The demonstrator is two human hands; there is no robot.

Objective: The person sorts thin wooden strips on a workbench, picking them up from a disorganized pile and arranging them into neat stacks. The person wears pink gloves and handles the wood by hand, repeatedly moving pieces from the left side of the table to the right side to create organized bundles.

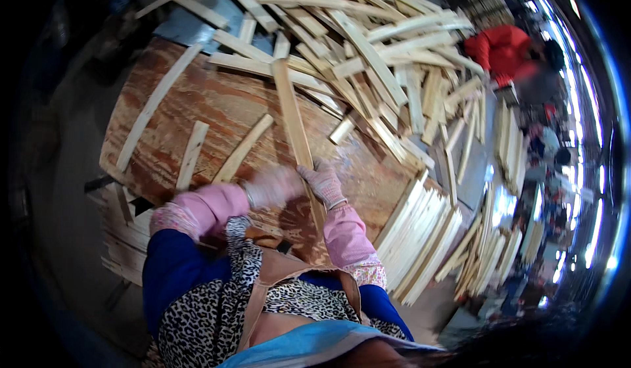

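Note:
A long wooden slat (295, 115) lies lengthwise in front of me, its near end reaching toward my apron. My right hand (325, 183), in a pale knitted glove with a pink sleeve cover, grips the slat near its lower part. Just left of the slat is my left hand (275, 186), gloved too and smeared by motion, so its fingers cannot be made out. Beneath both hands is a worn plywood tabletop (227, 98). Two short slats, one upright (192, 156) and one slanted (244, 148), rest on it left of my hands.
A large jumbled heap of slats (368, 46) covers the far side. One curved slat (158, 108) lies along the left. Neatly stacked slats (420, 236) stand at the right edge, with another stack (125, 233) at lower left. A person in red (503, 49) works at far right.

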